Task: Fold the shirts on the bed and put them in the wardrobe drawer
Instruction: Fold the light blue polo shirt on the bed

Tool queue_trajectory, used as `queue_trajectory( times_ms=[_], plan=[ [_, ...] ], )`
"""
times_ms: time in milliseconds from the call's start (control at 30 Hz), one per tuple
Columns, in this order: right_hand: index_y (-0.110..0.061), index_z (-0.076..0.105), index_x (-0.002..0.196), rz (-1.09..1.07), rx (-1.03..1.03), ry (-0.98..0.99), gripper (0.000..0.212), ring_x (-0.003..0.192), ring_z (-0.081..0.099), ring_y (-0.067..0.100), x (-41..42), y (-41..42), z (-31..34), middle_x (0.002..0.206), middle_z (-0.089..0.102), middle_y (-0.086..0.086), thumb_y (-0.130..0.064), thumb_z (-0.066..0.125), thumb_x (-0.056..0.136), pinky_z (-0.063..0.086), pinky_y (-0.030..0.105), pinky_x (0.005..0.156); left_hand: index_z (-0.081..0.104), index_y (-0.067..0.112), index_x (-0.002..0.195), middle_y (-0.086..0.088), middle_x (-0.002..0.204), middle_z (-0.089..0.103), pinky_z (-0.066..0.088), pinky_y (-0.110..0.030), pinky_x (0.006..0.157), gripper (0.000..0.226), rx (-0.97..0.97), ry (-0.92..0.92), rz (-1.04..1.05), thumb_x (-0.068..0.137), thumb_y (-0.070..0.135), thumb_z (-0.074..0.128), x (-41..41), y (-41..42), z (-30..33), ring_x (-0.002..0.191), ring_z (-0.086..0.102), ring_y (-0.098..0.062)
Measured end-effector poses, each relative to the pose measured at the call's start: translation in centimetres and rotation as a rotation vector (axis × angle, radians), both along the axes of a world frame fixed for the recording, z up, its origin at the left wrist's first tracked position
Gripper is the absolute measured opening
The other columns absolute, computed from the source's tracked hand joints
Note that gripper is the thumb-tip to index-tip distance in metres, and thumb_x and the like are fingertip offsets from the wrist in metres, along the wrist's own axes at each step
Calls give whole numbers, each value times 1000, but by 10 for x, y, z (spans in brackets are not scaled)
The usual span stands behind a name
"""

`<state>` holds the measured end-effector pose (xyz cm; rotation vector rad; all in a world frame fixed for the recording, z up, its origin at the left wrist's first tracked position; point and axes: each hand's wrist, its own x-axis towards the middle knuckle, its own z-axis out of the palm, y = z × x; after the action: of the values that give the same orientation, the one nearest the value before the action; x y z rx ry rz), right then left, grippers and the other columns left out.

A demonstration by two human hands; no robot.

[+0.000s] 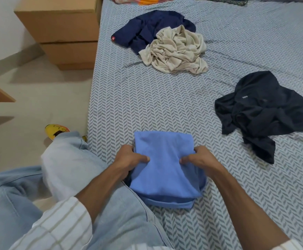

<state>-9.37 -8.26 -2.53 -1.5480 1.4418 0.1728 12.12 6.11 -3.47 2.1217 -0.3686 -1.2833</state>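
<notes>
**Blue shirt folded up, three more to go**

So the light blue shirt (165, 166) is folded into a squarish bundle at the near edge of the bed (165, 105), right against the person's jeans-clad knee. Both hands are clamped on it — left hand (129, 159) has fingers curled round the shirt's left edge with the thumb on top, right hand (197, 159) pinches the right edge the same way.

Beyond the blue shirt and off to its right lies a black shirt (262, 112), crumpled. Farther back from the blue shirt there's a wadded beige shirt (176, 51), and it overlaps a navy shirt (147, 27) lying just behind it — also unfolded.

Left of the blue shirt, down on the floor, a yellow slipper (55, 131) pokes out. Farther back on that side a wooden drawer unit (62, 33) stands against the bed.
</notes>
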Motion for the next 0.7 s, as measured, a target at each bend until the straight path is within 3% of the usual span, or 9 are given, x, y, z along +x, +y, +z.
queue_trajectory(
  times_ms=[133,233,300,467,600,667,700],
  plan=[
    [-11,70,101,-28,113,-118,58,90,71,26,-3,-11,6,99,75,8,-27,89,48,60,49,84,74,6,104,-8,97,78,62,-42,77,31,-121,195,56,76,10,85,2,5,7,84,75,-27],
    [-6,71,111,-24,195,-275,45,94,74,27,-2,-24,18,101,77,7,-9,88,69,59,49,88,71,6,112,-9,103,77,60,-45,85,31,-250,264,56,82,6,79,13,1,16,92,75,-26],
    [-2,70,111,-7,172,-354,40,99,72,30,7,-37,32,102,77,9,-1,83,73,58,49,89,69,4,115,-11,109,76,58,-48,90,34,-333,263,28,82,3,78,28,-7,27,99,73,-29],
    [-8,65,119,87,-38,-479,55,105,71,22,51,-85,89,112,75,5,2,86,69,55,50,95,69,2,114,-14,111,74,58,-41,89,50,-587,72,-62,65,6,80,78,-51,82,104,71,-26],
    [2,69,108,98,-279,-557,37,91,72,22,79,-109,129,109,73,18,9,80,73,58,52,85,69,-3,107,-9,100,75,59,-32,81,41,-700,-102,-129,68,-4,80,115,-79,127,92,72,-18],
    [10,67,102,57,-395,-590,29,79,70,22,87,-111,130,108,70,30,11,78,75,55,48,75,64,-12,90,-12,83,68,53,-31,66,35,-715,-223,-181,65,5,81,129,-85,134,75,62,-18],
    [10,67,103,54,-459,-593,29,82,70,27,89,-110,124,108,69,31,10,78,76,54,45,74,61,-16,87,-12,81,65,48,-34,63,40,-714,-279,-215,64,10,81,133,-86,132,72,56,-17]
  ],
)
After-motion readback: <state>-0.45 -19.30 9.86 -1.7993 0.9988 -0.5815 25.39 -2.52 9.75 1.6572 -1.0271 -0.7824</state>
